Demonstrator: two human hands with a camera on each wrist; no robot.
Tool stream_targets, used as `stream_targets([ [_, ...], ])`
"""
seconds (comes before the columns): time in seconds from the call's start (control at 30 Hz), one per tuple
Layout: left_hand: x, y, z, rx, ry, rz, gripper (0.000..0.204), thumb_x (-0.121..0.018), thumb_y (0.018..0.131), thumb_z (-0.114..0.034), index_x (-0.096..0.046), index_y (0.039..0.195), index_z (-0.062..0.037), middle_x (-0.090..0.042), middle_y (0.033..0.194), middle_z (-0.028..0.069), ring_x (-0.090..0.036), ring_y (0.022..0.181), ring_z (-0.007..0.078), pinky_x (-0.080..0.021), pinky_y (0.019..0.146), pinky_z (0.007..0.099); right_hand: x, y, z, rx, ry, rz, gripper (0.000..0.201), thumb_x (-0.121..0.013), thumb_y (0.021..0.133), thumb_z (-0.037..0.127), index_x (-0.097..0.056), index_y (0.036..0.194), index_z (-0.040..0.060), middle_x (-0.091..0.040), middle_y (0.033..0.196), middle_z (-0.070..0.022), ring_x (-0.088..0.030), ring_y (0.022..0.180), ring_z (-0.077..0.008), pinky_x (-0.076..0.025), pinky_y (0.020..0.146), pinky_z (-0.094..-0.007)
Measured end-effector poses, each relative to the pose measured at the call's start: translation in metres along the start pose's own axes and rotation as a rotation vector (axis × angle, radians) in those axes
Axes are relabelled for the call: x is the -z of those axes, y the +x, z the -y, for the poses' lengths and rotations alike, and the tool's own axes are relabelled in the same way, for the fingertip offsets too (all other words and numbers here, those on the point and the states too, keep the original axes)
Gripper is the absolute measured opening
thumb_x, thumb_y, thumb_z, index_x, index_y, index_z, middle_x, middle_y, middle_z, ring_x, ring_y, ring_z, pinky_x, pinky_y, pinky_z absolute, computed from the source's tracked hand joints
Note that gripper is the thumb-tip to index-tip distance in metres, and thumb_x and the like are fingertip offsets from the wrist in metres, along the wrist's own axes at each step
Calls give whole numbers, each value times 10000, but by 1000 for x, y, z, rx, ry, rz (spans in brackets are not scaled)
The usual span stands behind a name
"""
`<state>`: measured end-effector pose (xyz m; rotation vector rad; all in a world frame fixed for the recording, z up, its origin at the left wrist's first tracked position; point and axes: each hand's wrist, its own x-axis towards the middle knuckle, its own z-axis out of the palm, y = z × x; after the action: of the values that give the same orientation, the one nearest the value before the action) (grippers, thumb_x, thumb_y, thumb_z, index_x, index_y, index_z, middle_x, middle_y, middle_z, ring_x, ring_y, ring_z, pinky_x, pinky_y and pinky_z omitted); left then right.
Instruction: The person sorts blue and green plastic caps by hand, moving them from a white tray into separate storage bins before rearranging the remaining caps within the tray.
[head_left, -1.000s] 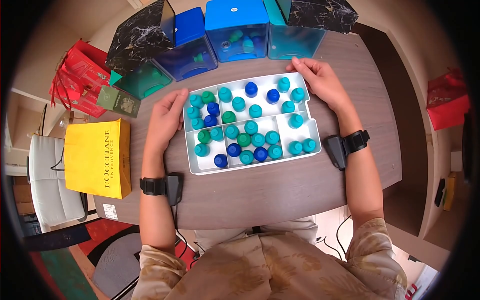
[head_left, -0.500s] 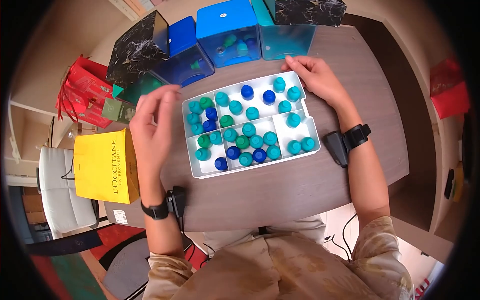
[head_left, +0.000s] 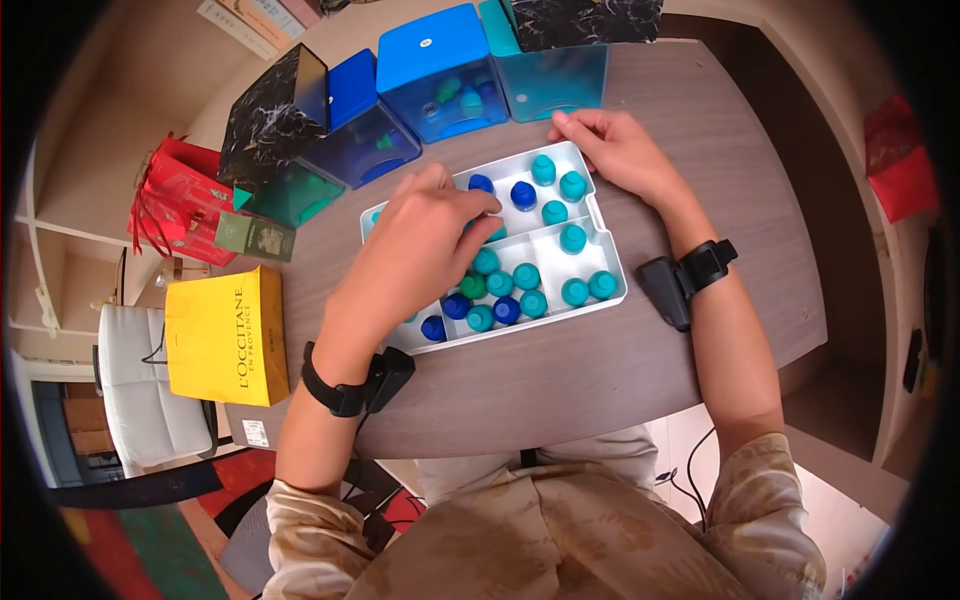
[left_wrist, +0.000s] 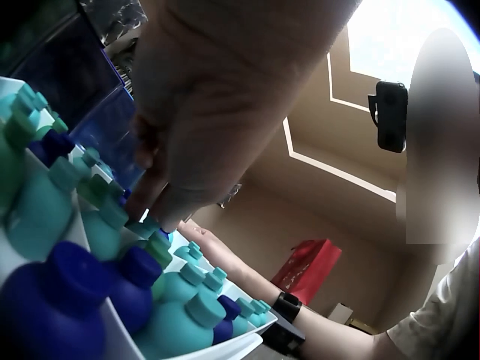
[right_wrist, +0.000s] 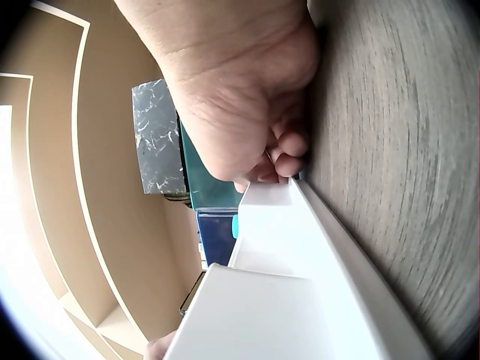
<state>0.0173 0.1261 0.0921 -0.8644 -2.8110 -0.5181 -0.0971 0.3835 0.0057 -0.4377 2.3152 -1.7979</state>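
Note:
A white divided tray (head_left: 613,238) on the wooden table (head_left: 600,370) holds several small teal, blue and green bottles. My left hand (head_left: 478,208) reaches over the tray's left and middle. Its fingers point down among the bottles, next to a dark blue bottle (head_left: 482,184). In the left wrist view the left hand's fingertips (left_wrist: 159,214) meet the teal caps; whether they grip one is hidden. My right hand (head_left: 577,140) rests against the tray's far right corner, and in the right wrist view its fingers (right_wrist: 285,150) touch the white rim (right_wrist: 300,225).
Blue (head_left: 440,70), teal (head_left: 555,80), dark blue (head_left: 365,125) and green (head_left: 290,192) clear boxes stand behind the tray, two of them under marble lids (head_left: 270,115). A yellow bag (head_left: 225,335) and a red bag (head_left: 175,195) sit at the left.
My left hand lifted off the tray's left edge, swung up and now reaches down into the bottles. The right hand has stayed at the far corner.

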Motion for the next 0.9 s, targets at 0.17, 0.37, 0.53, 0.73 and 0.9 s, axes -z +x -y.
stream_targets([
  [0.17, -3, 4, -4, 33, -68, 20, 175, -774, 921, -155, -807, 1027, -20, -696, 794, 174, -622, 889, 324, -521, 814, 435, 0, 0, 0, 14, -11, -4, 497, -657, 1053, 476, -788, 1019, -2, -730, 817, -34, -623, 772, -97, -508, 729, -267],
  [0.37, -6, 6, -4, 27, -74, 19, 193, -774, 947, -186, -806, 1064, -37, -667, 810, 146, -593, 826, 276, -505, 747, 392, 1, 1, -1, 8, 7, 9, 496, -658, 1053, 477, -788, 1017, 0, -731, 818, -35, -624, 774, -94, -507, 728, -264],
  [0.53, 30, 13, 5, 86, 37, -114, 188, -778, 942, -173, -799, 1061, -28, -687, 821, 134, -618, 791, 255, -506, 656, 367, 1, -1, 1, 11, -1, 7, 498, -654, 1054, 483, -787, 1014, 5, -727, 813, -33, -619, 766, -95, -506, 727, -265],
  [0.73, 17, 26, 27, 83, 50, 30, 192, -791, 922, -165, -802, 1063, -36, -780, 889, 149, -656, 810, 281, -544, 770, 377, 0, 2, -3, 3, -29, 4, 514, -650, 1050, 501, -788, 1014, 6, -726, 810, -36, -621, 761, -103, -506, 726, -270],
  [0.9, 1, 35, 25, 112, 32, 110, 203, -799, 909, -172, -804, 1066, -43, -793, 899, 156, -694, 875, 297, -541, 887, 397, 0, 1, -3, 18, -17, -3, 515, -651, 1050, 499, -792, 1015, 4, -726, 807, -40, -621, 759, -106, -506, 722, -271],
])
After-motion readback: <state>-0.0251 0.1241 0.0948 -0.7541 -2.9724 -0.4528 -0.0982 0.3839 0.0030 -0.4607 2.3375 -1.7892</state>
